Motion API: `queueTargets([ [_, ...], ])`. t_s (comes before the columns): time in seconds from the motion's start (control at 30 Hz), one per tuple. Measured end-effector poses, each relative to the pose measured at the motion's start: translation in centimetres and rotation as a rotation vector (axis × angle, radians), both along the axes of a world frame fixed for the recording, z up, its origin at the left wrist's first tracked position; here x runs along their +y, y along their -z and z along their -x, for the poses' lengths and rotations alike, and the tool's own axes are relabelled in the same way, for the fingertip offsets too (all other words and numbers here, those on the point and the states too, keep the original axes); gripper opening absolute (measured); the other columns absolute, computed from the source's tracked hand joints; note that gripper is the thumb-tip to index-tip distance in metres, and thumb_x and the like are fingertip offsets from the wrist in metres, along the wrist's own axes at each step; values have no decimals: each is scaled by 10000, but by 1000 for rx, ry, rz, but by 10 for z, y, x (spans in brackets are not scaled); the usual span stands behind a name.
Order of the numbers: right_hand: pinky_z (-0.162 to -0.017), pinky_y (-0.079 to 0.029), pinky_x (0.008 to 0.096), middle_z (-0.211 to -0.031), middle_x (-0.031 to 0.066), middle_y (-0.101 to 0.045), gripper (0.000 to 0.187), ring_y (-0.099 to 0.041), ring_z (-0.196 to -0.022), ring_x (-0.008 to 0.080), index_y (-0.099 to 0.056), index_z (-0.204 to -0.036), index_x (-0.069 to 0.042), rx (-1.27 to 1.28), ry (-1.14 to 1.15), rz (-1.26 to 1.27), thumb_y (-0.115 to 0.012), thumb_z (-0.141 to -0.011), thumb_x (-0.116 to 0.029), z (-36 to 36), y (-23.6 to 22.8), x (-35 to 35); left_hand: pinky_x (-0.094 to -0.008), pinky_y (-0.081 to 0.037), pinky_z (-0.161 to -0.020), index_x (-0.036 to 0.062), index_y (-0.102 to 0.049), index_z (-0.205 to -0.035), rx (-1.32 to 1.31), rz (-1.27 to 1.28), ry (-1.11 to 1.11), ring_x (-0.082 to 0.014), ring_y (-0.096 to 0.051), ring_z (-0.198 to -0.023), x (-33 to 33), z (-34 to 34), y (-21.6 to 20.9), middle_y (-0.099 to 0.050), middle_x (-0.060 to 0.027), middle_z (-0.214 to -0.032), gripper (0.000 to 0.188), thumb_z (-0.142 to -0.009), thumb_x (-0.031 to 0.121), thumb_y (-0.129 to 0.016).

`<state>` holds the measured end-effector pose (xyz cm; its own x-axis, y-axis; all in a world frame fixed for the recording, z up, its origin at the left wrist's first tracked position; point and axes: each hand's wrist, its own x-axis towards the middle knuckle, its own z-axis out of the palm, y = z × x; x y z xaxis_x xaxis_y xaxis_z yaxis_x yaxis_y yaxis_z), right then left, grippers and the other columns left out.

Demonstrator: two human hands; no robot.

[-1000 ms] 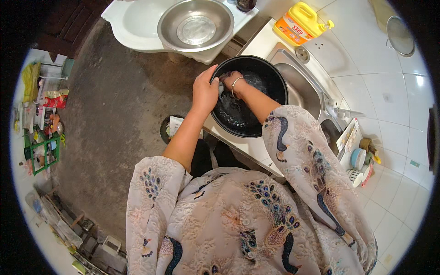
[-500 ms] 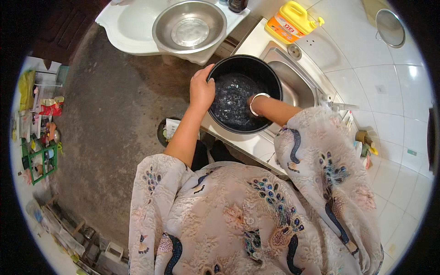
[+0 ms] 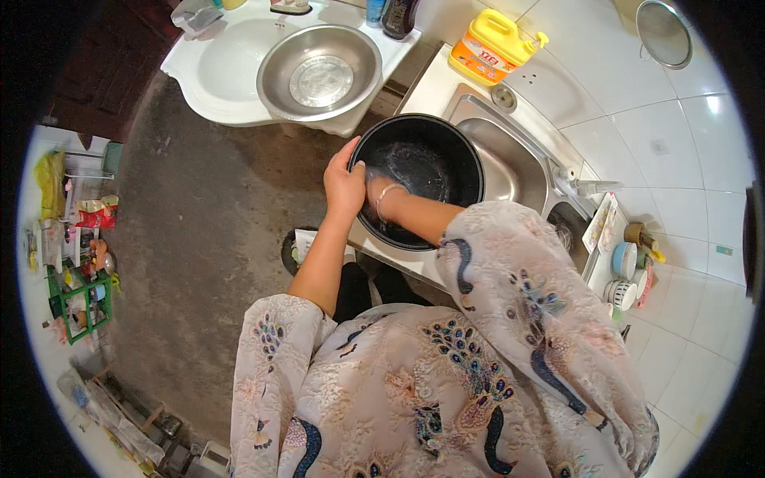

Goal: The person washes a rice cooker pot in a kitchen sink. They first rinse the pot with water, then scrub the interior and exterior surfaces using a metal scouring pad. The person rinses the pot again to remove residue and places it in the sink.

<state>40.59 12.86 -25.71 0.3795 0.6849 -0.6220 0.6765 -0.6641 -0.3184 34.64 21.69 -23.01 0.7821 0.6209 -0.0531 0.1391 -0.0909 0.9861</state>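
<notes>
Head view: black pot (image 3: 462,183) sits on the counter (image 3: 421,83) by the sink (image 3: 496,163), prob. kept close for water. L hand (image 3: 345,188) is clamped on pot's left rim, prob. to steady it vs. the other hand's push; forearm reaches up fairly straight. R hand (image 3: 380,193) dips inside near same wall, forearm slanting in over near-right rim; fingers blurred, can't tell if apart or together.

On my feed the tiles (image 3: 669,159) are bright, with a white glare spot at upper right; the floor (image 3: 207,215) is dimmer, the pot (image 3: 446,171) dark inside. The right hand (image 3: 378,190) looks blurred; tile seams curve near the black surround.
</notes>
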Motion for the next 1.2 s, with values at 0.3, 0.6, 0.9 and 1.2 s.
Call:
queueTargets([
  [0.3, -829, -491, 367, -1111, 156, -596, 262, -595, -1004, 304, -656, -1006, -45, -288, 171, 201, -552, -781, -131, -70, -11, -38, -354, -425, -875, 17, -589, -1091, 17, -159, -24, -321, -568, -963, 0, 4, -4, -596, -179, -1027, 400, -707, -47, -503],
  [0.6, -929, -428, 398, -1298, 130, -473, 451, -490, -1163, 292, -514, -1214, -20, 32, -429, 455, -565, -772, -90, 1, -5, -24, -351, -416, -885, 32, -589, -1106, -7, -196, -76, -300, -556, -974, -2, 2, -1, -587, -165, -1018, 431, -694, -45, -490],
  [0.9, -827, -500, 379, -1113, 169, -593, 414, -586, -1028, 284, -637, -1033, -22, -139, 239, 248, -698, -625, -54, -72, -36, -26, -356, -434, -848, 30, -591, -1088, -17, -204, -22, -297, -572, -935, 0, 2, 2, -589, -158, -1003, 421, -686, -52, -497],
  [1.2, -828, -490, 385, -1056, 208, -602, 264, -602, -986, 309, -653, -965, -14, -129, 63, 61, -612, -705, -37, -25, -22, -12, -356, -425, -861, 48, -584, -1114, -54, -68, 3, -296, -568, -949, 2, -2, 15, -589, -157, -996, 444, -688, -39, -492],
])
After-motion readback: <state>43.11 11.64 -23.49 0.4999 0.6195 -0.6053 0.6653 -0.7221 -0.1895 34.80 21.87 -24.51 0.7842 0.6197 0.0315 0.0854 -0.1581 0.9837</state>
